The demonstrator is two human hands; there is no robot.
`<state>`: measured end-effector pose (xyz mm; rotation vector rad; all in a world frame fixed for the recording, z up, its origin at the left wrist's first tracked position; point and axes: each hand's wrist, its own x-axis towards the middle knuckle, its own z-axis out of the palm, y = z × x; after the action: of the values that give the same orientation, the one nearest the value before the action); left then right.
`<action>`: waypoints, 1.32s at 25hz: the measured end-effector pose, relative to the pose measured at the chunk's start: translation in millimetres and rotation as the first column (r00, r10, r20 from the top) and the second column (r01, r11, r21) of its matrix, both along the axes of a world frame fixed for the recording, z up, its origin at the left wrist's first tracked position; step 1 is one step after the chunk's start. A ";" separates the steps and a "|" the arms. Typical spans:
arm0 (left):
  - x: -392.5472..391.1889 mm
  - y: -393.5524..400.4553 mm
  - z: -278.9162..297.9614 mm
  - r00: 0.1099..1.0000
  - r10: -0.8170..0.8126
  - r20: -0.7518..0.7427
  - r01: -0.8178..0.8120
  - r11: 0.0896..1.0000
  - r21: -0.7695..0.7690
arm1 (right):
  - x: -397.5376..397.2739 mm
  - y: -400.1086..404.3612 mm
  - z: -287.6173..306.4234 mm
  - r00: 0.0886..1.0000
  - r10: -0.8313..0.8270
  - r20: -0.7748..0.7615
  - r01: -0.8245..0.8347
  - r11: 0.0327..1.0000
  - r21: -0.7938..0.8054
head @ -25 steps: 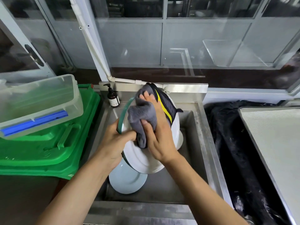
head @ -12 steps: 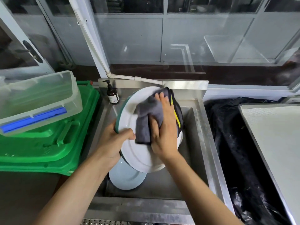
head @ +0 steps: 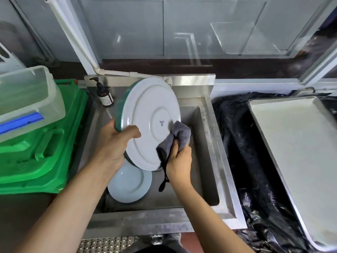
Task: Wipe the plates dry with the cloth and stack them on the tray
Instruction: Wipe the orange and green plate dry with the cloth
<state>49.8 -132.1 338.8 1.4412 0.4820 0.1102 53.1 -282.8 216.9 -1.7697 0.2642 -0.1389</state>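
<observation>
Left hand (head: pixel 116 141) grips big plate (head: pixel 151 123) rim, plate upright over sink (head: pixel 209 161), underside facing camera; right hand (head: pixel 179 161) clutches cloth (head: pixel 177 136) against plate's lower right.

One view only here, the head camera, worn high and tipped steeply forward and down over the sink (head: pixel 204 161). It's close in: both forearms run up from the bottom edge, and the sink basin fills the middle. Wide-angle, so the window frame (head: pixel 76 33) bows at the top, the green crate (head: pixel 45 152) sits at the left edge, the tray (head: pixel 300 152) at the right.
</observation>
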 end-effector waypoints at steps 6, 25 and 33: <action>3.2 -15.2 -34.6 0.997 -0.055 -0.047 0.057 0.998 0.039 | -14.1 -74.3 -30.1 0.929 -0.045 -0.366 -0.028 0.981 -0.192; -23.5 -83.0 -66.6 0.923 -0.373 -0.095 0.348 0.703 0.621 | -6.0 -149.1 -37.0 0.958 -0.033 -0.285 -0.071 0.936 -0.345; -46.6 -83.3 -68.3 0.683 -0.684 -0.256 0.424 0.086 0.902 | 37.9 -124.0 58.8 0.925 0.017 -0.380 -0.130 0.953 -0.274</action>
<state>3.1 -215.5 270.4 2.6653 -0.5625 -0.1147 91.0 -406.7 275.7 -2.0976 0.4706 0.2311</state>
